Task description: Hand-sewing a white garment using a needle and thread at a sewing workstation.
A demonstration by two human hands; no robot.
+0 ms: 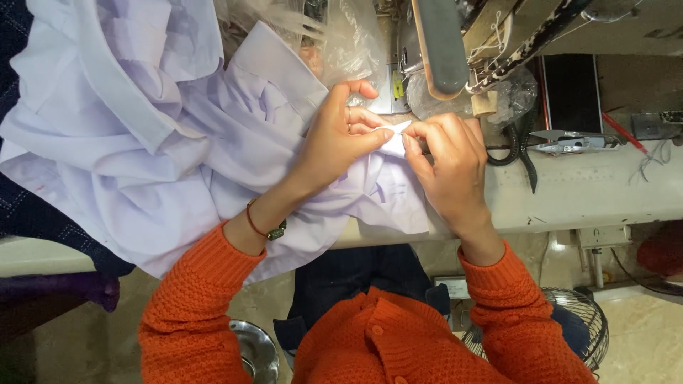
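Observation:
A pale lilac shirt (142, 135) lies bunched over the left half of the sewing table (590, 192). Both hands pinch one small folded corner of its cloth at the table's middle. My left hand (334, 139) grips the corner from the left with thumb and fingers closed on the fabric; it wears a ring, and a thin bracelet sits at the wrist. My right hand (448, 160) holds the same corner from the right, fingertips meeting the left hand's. Orange knitted sleeves cover both forearms.
A sewing machine (455, 43) stands just beyond the hands. Thread snips (569, 140) lie on the table to the right, past a black cable. Clear plastic wrap (341, 35) lies behind the shirt. A fan (583, 327) and a metal bowl (252, 352) sit on the floor.

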